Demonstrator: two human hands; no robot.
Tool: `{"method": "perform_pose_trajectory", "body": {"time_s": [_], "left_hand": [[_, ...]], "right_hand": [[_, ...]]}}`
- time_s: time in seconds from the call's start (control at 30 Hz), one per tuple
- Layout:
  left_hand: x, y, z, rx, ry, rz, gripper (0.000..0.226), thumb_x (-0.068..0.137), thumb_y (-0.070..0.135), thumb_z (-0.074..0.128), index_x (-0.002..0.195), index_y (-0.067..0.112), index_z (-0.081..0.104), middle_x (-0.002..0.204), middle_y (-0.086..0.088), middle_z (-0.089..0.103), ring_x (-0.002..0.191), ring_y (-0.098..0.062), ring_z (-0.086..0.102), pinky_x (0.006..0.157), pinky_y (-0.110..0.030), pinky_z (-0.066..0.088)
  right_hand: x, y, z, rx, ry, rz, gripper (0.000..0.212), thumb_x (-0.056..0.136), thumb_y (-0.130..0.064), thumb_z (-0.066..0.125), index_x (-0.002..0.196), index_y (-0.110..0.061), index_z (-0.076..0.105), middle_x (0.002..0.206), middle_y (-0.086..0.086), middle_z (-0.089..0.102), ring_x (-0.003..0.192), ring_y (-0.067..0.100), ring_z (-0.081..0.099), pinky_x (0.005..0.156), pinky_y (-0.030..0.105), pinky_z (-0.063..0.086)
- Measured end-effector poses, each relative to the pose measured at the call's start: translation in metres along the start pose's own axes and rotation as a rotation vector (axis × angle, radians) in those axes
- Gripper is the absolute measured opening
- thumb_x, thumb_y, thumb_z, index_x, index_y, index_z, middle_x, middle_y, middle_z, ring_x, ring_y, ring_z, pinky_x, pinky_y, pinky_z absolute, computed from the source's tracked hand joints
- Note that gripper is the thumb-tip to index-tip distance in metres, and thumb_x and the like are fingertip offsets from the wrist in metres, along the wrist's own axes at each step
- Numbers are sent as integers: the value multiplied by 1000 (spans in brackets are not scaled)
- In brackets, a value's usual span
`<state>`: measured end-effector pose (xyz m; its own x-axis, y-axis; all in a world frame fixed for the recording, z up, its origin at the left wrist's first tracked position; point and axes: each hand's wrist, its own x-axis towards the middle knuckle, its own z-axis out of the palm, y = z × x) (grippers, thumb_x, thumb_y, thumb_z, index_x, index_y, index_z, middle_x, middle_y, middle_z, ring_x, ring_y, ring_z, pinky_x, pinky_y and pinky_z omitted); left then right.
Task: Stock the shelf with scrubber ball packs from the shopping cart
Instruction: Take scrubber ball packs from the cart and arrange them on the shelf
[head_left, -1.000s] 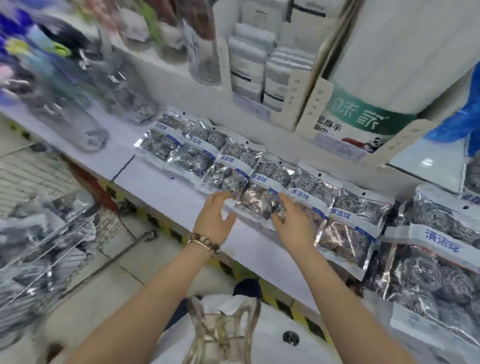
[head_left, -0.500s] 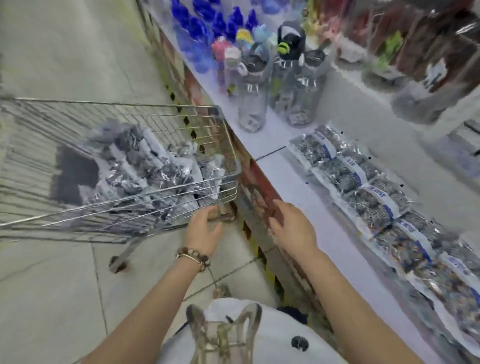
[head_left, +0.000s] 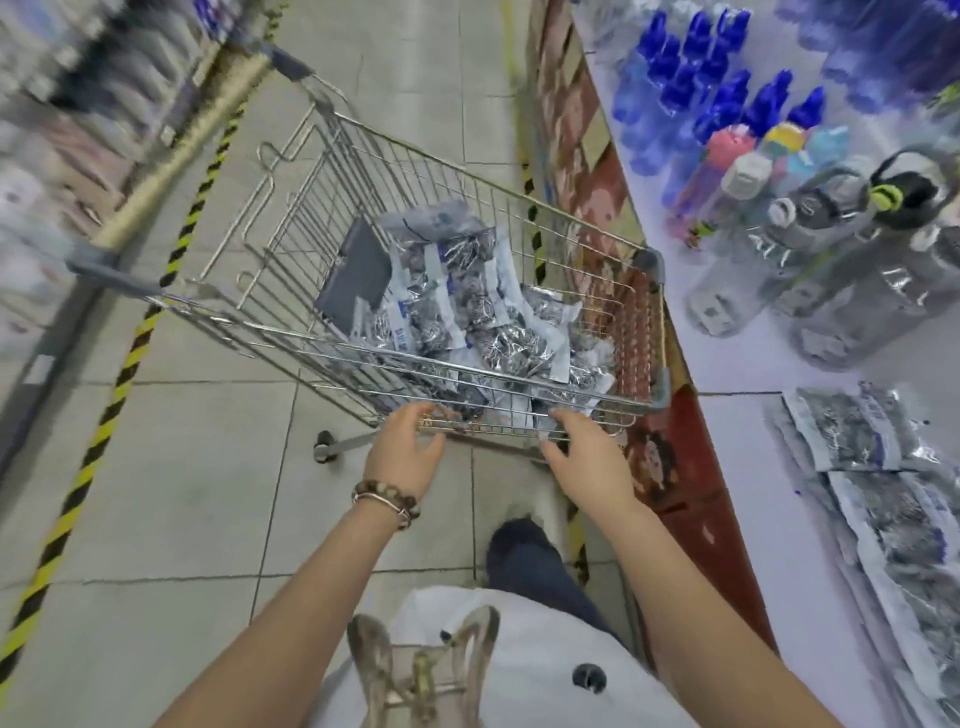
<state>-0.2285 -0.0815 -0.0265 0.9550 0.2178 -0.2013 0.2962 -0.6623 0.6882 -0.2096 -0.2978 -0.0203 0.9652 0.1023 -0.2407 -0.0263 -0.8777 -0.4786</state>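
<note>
Left hand (head_left: 402, 457) perhaps on wire cart (head_left: 662, 387)

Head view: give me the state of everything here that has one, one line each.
Shopping cart, standing beside the shelf, partly filled.
Packs in the cart, piled loosely.
Packs on the shelf, lying flat in a row.
Left hand, open, empty, fingers at the cart's near rim.
Right hand, open, empty, fingers at the near rim.
Clear bottles, upright, capped.
</note>
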Motion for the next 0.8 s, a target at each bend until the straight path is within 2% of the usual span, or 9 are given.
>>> {"method": "perform_pose_trajectory", "body": {"time_s": [0.1,0.2,0.33,0.43,0.5,0.57,0.67,0.73,0.8], "left_hand": [[24,-6,-12,-29,28,-36,35,85,19,57,120,20,53,123,0,52,108,-16,53,85,-31,47],[59,-9,-23,2,66,-58,40,87,24,55,126,21,49,124,0,50,89,-8,50,76,-25,42],[117,-14,-38,15,79,-82,39,88,26,55,126,22,49,129,1,50,76,-3,50,73,-24,45],[160,-19,-51,49,76,-135,37,89,23,53,126,22,49,129,1,48,67,2,44,60,-13,40],[182,-24,-59,73,57,-160,36,89,22,53,125,22,51,129,-1,48,76,-1,46,60,-13,37],[200,-35,-65,75,33,-200,36,89,21,55,125,21,51,129,0,48,87,-5,51,68,-13,39],[219,-51,-68,99,-16,-269,36,88,25,55,123,22,52,127,0,51,98,-15,56,84,-29,49],[227,-59,-70,104,-62,-310,35,88,26,54,123,22,53,123,0,53,99,-20,56,86,-36,49],[235,-64,-70,105,-102,-342,35,89,26,54,124,21,53,117,-1,54,100,-21,56,84,-37,49]], "right_hand": [[28,-19,5,-13,-44,-35,45,95,-30,52,138,-20,43,138,1,51,123,19,50,96,36,45],[65,-36,8,-1,-76,-61,44,95,-30,52,137,-19,45,135,2,52,120,21,52,94,36,46],[128,-58,13,7,-111,-84,42,94,-29,52,135,-18,48,133,1,55,115,19,55,91,35,48],[182,-79,18,-15,-172,-110,43,95,-29,51,136,-19,46,134,2,54,114,21,56,90,35,48],[213,-93,24,-20,-220,-138,42,95,-28,50,136,-19,47,134,1,54,114,21,56,90,34,46],[237,-105,36,-22,-297,-177,41,94,-26,52,134,-17,49,132,3,55,115,21,56,92,34,45],[264,-114,63,-94,-448,-212,38,91,-23,58,129,-18,53,128,5,58,109,22,58,91,36,49],[276,-117,82,-168,-573,-238,41,88,-21,60,128,-17,53,128,6,58,109,24,58,91,39,49],[282,-118,99,-219,-723,-261,40,87,-17,59,127,-13,54,125,10,59,108,26,57,91,39,48]]}}
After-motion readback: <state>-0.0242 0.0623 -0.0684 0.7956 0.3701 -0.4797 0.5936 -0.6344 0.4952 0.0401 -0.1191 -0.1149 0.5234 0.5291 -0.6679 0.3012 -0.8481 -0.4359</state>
